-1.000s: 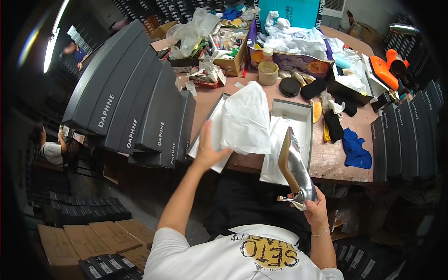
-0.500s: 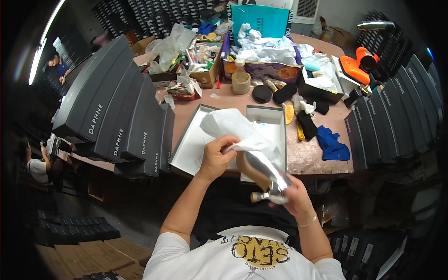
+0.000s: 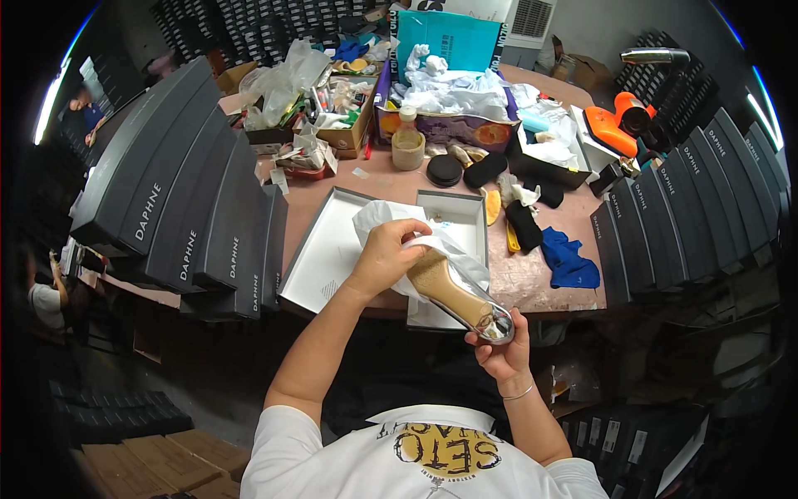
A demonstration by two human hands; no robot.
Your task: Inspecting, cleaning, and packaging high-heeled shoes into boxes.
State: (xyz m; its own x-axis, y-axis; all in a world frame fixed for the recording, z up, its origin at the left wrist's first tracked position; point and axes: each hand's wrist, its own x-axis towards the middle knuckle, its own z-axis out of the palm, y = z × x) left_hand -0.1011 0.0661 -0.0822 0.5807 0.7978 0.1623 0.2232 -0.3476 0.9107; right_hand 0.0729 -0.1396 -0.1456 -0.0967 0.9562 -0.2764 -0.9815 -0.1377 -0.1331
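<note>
Head view: the work area is a pinkish-brown table [image 3: 573, 218] between a left stack of dark grey shoe boxes [image 3: 158, 166] and a right stack of similar boxes [image 3: 677, 200]. A lidded jar [image 3: 407, 148] and a crumpled blue cloth [image 3: 569, 259] lie beyond and to the right of the hands. Two white-lined trays stand side by side: the left tray [image 3: 320, 254] and the right tray [image 3: 475, 223].

The silver shoe [image 3: 455, 301] is held above the near edge of the right tray, tan insole facing up, heel end toward the wearer.

Left hand [image 3: 386, 259]: thumb and fingers pinched together on the edge of the white wrapping [image 3: 376, 216]. Right hand [image 3: 505, 348]: fingers curled on the heel end; the contact on the underside is hidden.

Change: one second ago the left hand was spread and empty, and the shoe was held side-on, apart from the wrapping. The wrapping now lies against the shoe and hides its toe. Consequence: coverage appears partial, with the insole and heel end exposed, and both hands are occupied.
</note>
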